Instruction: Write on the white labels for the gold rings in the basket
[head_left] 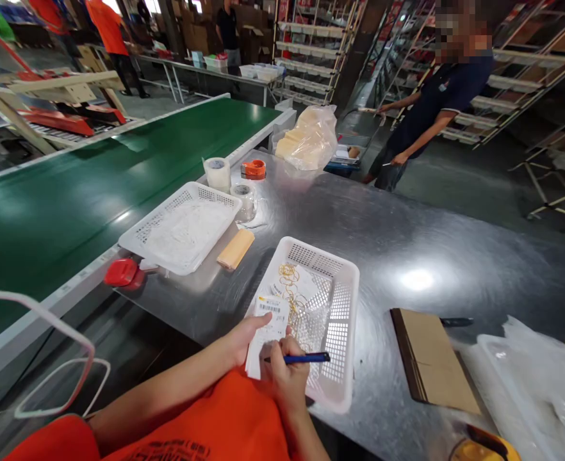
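My right hand (286,378) is closed round a blue pen (306,358), its tip on a white paper slip with a barcode (269,333). My left hand (244,336) holds that slip at its left edge, thumb on top. The slip lies over the near corner of a white plastic basket (344,301) on the metal table (407,256). Inside the basket are yellow rubber bands (289,278) and a clear plastic bag.
A second white basket (184,227), a tan block (235,248), tape rolls (218,173), an orange tape dispenser (254,169) and a red tool (123,273) sit left. Flat cardboard (431,358) and plastic bags lie right. A green conveyor (95,186) runs left. A person in dark blue (436,102) stands beyond the table.
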